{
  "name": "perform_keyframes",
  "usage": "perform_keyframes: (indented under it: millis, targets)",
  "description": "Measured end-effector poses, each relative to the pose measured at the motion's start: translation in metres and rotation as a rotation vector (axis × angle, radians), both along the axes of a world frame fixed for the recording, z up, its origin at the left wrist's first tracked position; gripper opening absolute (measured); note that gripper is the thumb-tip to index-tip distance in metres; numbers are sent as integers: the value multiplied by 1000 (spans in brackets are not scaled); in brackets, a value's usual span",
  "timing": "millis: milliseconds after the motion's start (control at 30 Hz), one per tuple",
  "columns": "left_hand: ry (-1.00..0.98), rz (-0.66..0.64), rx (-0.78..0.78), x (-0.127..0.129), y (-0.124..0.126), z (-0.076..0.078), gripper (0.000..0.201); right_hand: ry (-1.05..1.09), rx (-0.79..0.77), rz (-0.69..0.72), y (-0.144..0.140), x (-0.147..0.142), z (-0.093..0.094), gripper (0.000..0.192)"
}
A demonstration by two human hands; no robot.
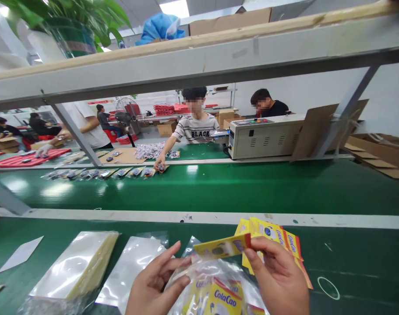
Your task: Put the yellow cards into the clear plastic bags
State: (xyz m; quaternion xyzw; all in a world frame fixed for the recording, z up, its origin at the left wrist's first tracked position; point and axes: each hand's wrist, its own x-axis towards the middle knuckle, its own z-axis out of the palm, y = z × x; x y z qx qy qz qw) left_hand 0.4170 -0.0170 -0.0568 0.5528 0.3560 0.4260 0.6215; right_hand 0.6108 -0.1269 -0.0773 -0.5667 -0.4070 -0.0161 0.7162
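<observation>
a yellow colacao card (223, 247) sits low in the middle of the view, just above the mouth of a clear plastic bag (215, 284) that already holds more yellow colacao cards. the right hand (280, 280) pinches the card's right end between thumb and fingers, with a fan of further yellow cards (278, 236) tucked behind its grip. the left hand (153, 284) has its fingers pressed onto the bag's left edge, palm up. to the left on the green counter (366, 267) lie a stack of empty clear bags (77, 262) and one loose bag (133, 262). beyond a white rail (199, 217) runs a green belt (252, 188), where a co-worker's hand (160, 164) touches a row of small packets (100, 173).
</observation>
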Motion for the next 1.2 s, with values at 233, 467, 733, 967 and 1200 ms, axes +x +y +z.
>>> perform_keyframes:
  millis: [233,467,733,967,1200]
  targets:
    - [4,-10,60,-1,-1,4,52,-401,68,229,3,6,20,36]
    - [8,-35,96,1,-5,6,46,-617,-36,277,4,1,27,33]
    - [47,-325,165,-6,-5,-7,47,-854,-327,346,9,-8,26,18]
    - [827,186,524,-50,64,-22,67,-24,-501,310,-10,-5,-18,10]
    - [1339,209,384,-78,116,-26,65,-242,-988,-311,-56,45,-80,47]
